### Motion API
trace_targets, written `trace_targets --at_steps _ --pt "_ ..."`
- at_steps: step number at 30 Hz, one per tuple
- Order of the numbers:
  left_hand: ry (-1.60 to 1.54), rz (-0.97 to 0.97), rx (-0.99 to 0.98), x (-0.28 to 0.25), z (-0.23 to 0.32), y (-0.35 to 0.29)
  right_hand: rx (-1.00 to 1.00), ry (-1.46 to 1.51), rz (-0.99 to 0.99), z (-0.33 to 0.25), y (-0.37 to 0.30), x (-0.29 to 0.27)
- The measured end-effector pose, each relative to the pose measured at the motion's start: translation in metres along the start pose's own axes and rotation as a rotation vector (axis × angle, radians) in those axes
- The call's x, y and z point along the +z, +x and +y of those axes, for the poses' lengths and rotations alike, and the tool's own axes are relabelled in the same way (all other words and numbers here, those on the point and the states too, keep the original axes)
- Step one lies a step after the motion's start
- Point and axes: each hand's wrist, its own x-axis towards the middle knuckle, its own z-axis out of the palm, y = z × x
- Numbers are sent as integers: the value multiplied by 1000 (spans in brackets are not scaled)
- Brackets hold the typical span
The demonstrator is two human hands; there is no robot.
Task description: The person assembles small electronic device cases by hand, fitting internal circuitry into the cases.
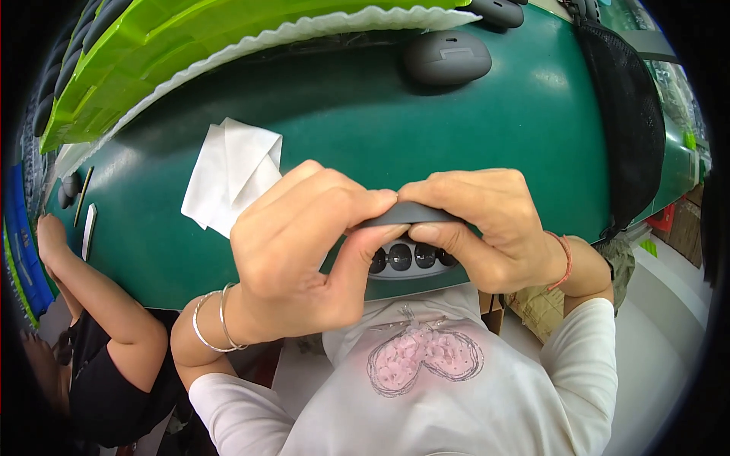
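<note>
In front of my chest, both hands hold a dark grey, rounded case-like device (pixel 414 213) by its upper edge. My left hand (pixel 300 247) pinches it between thumb and index finger, with the other fingers curled. From the other side, my right hand (pixel 487 224) grips it the same way, and the thumbs nearly meet. Below the thumbs shows a light grey face with several glossy black rounded nubs (pixel 401 257). The fingers cover much of the device, so its kind is unclear. A folded white cloth (pixel 232 175) lies on the green table beyond my left hand.
A similar dark grey rounded case (pixel 447 58) sits at the far side of the green table (pixel 334 114). Bright green trays (pixel 167 45) with a white wavy liner stand far left. At left, a co-worker's arm (pixel 106 296) rests near small tools. A black mesh item (pixel 623 121) hangs over the right edge.
</note>
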Motion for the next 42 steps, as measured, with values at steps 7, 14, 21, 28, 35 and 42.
trace_targets --at_steps 7,14,21,28,35,42 --pt "-108 45 -152 -2 -3 8 214 332 19 2 9 -4" --pt "-241 232 -291 -1 -7 5 324 647 29 -3 9 -3" --pt "-397 61 -277 -11 -1 1 229 494 71 3 7 -6" --pt "-425 19 -274 -8 -4 7 280 541 98 -1 10 -6" --pt "-431 12 -403 -5 -1 7 256 522 74 2 7 -6" --pt "-552 12 -429 -6 -1 7 207 443 47 5 6 -6"
